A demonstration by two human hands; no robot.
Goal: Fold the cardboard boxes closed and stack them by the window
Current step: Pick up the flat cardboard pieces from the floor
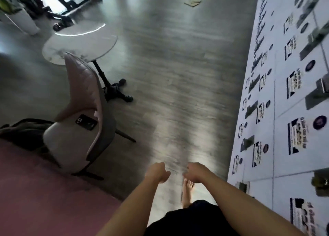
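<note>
I see a grey wood-look floor, blurred. At left stands a pink chair with a dark phone lying on its seat. Just behind it is a round white table on a black footed stand. A white planter with green leaves sits top left. Beside the chair lies a dark bag at the edge of a pink rug. Along the right runs a white wall of labelled panels.
</note>
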